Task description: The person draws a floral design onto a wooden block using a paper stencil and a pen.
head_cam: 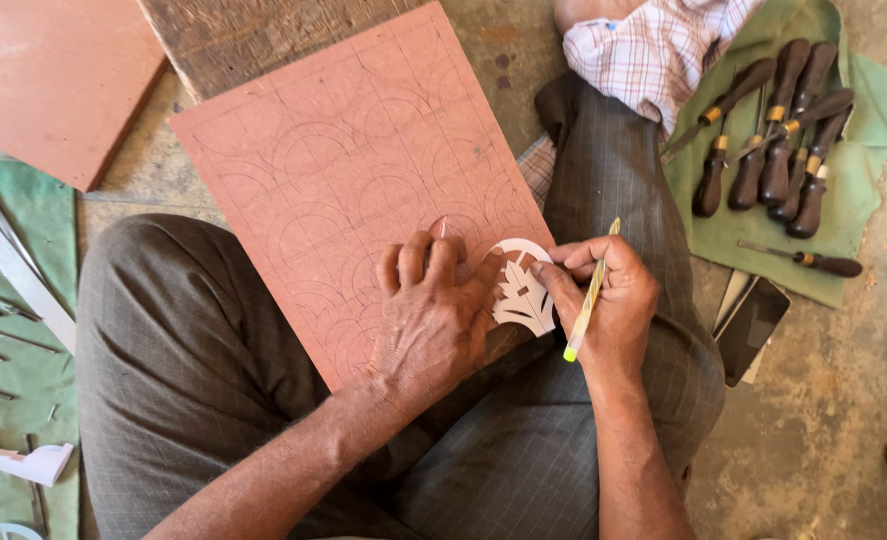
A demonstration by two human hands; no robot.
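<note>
A reddish-brown board [363, 150] scored with a grid of arched motifs lies across my lap. My left hand [428, 320] presses flat on the board's lower right part, its fingers pinning a white cut-out leaf stencil [523, 290] near the board's edge. My right hand [608, 305] grips a yellow-green pencil [588, 300], its point hidden at the stencil's right rim.
Several wooden-handled carving tools [778, 150] lie on a green cloth [863, 230] at the right, one more [808, 260] below them. A dark flat stone [748, 325] sits by my knee. At the left lie a second reddish slab [48, 80], metal tools [3, 330] and white stencil pieces [18, 460].
</note>
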